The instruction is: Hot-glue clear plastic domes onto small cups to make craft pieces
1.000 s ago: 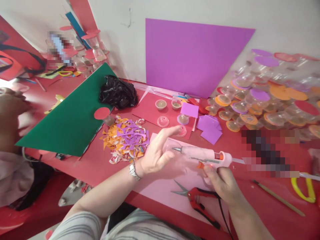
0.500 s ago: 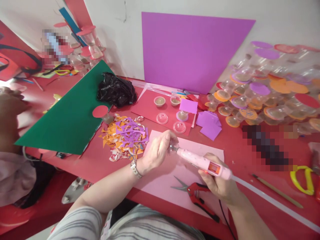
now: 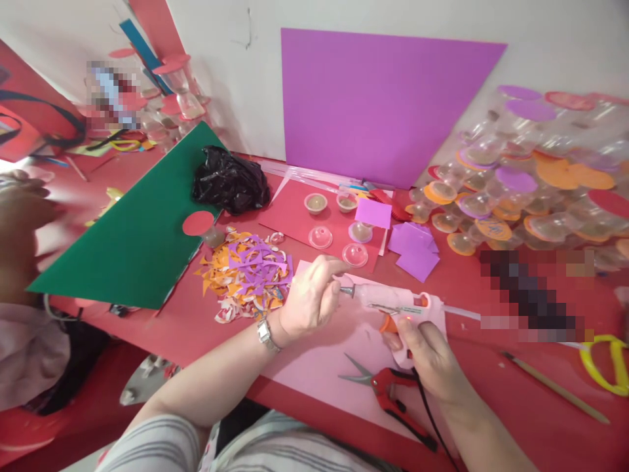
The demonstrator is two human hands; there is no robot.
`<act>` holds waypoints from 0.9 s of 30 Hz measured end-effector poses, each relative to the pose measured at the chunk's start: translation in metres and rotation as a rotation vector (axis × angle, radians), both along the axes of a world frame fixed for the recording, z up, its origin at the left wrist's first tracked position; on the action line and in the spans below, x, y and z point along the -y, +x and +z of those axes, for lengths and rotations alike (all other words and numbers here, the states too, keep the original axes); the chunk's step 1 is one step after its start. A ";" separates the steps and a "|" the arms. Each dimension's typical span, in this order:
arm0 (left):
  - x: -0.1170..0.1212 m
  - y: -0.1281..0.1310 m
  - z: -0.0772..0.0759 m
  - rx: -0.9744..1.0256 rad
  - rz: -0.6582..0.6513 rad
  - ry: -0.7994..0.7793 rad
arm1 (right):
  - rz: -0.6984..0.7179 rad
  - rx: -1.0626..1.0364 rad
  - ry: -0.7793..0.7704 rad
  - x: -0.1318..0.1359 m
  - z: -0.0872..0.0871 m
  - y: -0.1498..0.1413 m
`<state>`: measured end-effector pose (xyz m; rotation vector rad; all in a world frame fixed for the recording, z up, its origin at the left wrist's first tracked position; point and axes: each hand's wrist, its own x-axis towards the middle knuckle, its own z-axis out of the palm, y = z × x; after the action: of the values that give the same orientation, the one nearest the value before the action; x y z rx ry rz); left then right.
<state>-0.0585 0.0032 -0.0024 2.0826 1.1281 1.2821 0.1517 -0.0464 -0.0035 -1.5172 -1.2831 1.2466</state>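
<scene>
Pink plastic glue gun (image 3: 390, 297) rotated.

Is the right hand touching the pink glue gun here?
Touching: the head view shows the right hand wrapped around the handle of the pink glue gun, thumb against its side.

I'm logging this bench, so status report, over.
Right hand gripping pink glue gun. Left hand at nozzle, grasp unclear. Open red-handled snips below, on pink sheet.

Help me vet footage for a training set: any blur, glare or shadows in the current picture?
Head view: the clear cups at right look soft; white glare at the far left edge; faint shadows on the pink sheet; pixelation at both sides.
</scene>
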 end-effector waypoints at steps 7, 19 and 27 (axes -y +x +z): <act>-0.007 -0.005 0.008 0.340 -0.156 -0.439 | 0.258 0.271 0.437 -0.013 -0.010 0.030; 0.005 0.005 0.001 0.211 -0.055 -0.422 | 0.385 0.341 0.703 -0.010 -0.014 0.024; 0.000 0.003 -0.008 0.148 0.008 0.144 | 0.058 -0.013 0.094 0.010 -0.011 0.000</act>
<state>-0.0557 0.0035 -0.0104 2.0462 1.0075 1.5345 0.1516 -0.0567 -0.0148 -1.4127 -1.3663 1.2137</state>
